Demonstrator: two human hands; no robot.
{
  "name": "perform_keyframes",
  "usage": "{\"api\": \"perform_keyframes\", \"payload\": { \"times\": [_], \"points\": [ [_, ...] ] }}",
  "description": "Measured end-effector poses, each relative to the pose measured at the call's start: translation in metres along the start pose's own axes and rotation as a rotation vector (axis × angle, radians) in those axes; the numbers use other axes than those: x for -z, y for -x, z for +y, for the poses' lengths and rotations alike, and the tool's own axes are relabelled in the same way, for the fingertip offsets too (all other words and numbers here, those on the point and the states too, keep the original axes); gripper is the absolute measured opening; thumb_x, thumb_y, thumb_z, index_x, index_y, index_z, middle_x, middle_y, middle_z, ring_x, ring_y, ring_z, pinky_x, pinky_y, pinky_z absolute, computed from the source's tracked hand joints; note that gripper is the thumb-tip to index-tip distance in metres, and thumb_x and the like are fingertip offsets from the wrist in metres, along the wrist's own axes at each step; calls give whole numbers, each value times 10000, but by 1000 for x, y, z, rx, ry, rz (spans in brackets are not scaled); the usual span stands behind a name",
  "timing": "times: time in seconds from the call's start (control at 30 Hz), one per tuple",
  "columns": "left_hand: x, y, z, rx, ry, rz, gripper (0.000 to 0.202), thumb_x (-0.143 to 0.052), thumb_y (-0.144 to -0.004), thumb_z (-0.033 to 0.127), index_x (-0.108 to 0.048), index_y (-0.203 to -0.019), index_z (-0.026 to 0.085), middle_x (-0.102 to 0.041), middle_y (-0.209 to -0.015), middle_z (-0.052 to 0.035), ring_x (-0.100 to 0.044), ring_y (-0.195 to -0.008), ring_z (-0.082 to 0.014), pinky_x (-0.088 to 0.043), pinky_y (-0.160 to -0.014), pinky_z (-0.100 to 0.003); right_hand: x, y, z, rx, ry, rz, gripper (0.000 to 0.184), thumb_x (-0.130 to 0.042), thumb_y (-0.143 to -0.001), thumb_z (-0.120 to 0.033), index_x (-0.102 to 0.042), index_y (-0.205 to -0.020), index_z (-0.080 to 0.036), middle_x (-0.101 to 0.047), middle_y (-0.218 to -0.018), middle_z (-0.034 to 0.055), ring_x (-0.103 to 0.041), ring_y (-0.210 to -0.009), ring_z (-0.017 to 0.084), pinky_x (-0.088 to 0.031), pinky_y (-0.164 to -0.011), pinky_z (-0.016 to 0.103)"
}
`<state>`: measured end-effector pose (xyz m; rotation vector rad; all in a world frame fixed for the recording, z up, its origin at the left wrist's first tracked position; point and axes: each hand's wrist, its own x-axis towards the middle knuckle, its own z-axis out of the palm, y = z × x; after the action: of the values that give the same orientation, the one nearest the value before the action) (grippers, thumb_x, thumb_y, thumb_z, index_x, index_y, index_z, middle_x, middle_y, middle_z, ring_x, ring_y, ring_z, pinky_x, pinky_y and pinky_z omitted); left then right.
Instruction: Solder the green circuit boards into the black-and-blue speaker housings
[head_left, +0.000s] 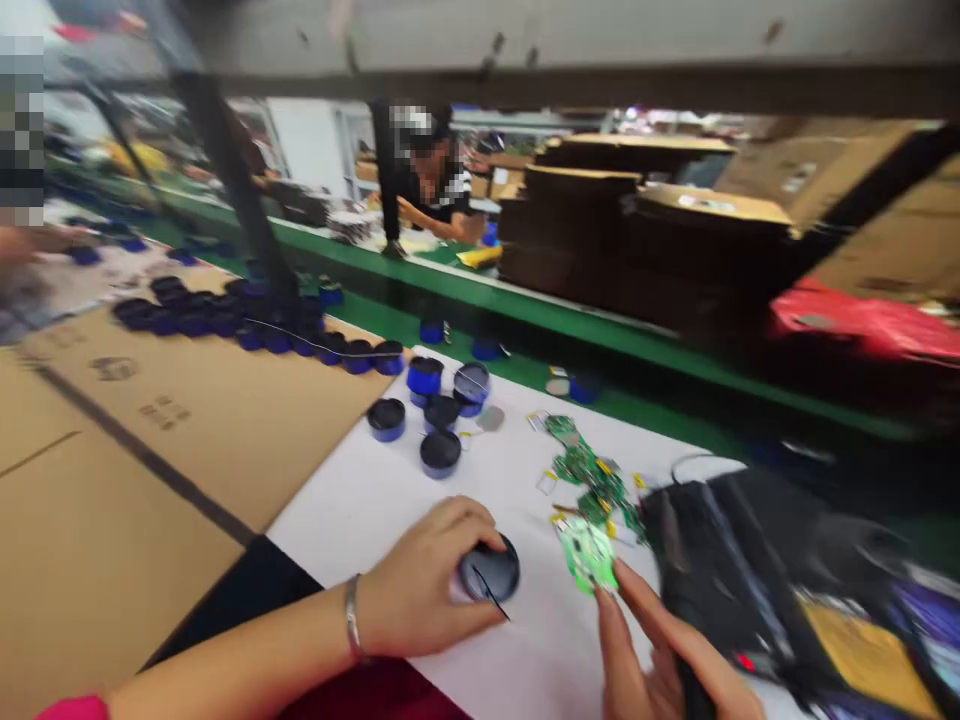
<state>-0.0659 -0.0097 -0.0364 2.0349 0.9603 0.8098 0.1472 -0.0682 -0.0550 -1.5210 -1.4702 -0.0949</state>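
My left hand (431, 580) curls around a round black-topped housing (491, 572) on the white sheet, and a thin dark wire sticks out of it. Between thumb and fingertips, my right hand (652, 650) pinches a small green circuit board (587, 555), lit brightly. Something black (696, 690) shows behind the fingers of that hand; I cannot tell what it is. Just beyond the held board lies a pile of green circuit boards (589, 470) with wires and yellow-taped bits. Several blue and black round housings (440, 455) stand past my left hand.
Flat brown cardboard (187, 430) covers the left side, with rows of round housings (225, 315) along its far edge. A black bag-like item (720, 560) lies at the right. Behind runs a green belt (517, 385); a person (442, 190) sits across it beside cardboard boxes (622, 230).
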Motion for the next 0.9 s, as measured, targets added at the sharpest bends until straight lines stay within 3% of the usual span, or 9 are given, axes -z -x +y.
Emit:
{"api": "perform_keyframes", "payload": {
  "times": [0.1, 0.2, 0.3, 0.63, 0.9],
  "points": [
    [0, -1, 4, 7, -64, -2, 261, -759, -759, 211, -673, -1004, 190, -576, -1162, -106, -573, -1100, -233, -494, -962, -366, 4, 3, 0, 162, 85, 170, 370, -809, -804, -249, -631, -1127, -240, -763, -955, -27, -734, -769, 128, -571, -695, 201],
    [-3, 0, 4, -22, -85, 22, 85, -664, -844, 155, -716, -877, 212, -582, -1130, -83, -572, -1103, -216, -480, -978, -368, 0, 1, -6, 227, 90, 144, 352, -760, -846, -185, -590, -1152, -219, -765, -993, -7, -747, -799, 138, -600, -726, 217],
    [0, 3, 2, 7, -44, 49, 117, -650, -866, 160, -738, -813, 215, -600, -1080, -70, -605, -1033, -190, -507, -922, -337, -5, 1, -13, 300, 131, 122, 360, -757, -850, -180, -575, -1160, -197, -770, -950, 9, -750, -757, 143, -617, -718, 220],
    [8, 8, -5, 121, 130, 130, 89, -694, -863, 197, -768, -914, 190, -743, -822, -23, -688, -747, -135, -543, -686, -230, -30, 16, -20, 347, -183, -20, 345, -692, -848, -38, -600, -1162, -148, -749, -1052, 93, -740, -931, 178, -637, -837, 278],
    [4, -3, -1, 32, 80, 88, 120, -664, -890, 174, -766, -952, 182, -752, -838, -24, -678, -756, -137, -533, -699, -240, -29, 14, -18, 364, -239, -137, 473, -685, -820, 5, -566, -1248, -158, -738, -1030, 100, -709, -918, 206, -628, -776, 371]
  ]
}}
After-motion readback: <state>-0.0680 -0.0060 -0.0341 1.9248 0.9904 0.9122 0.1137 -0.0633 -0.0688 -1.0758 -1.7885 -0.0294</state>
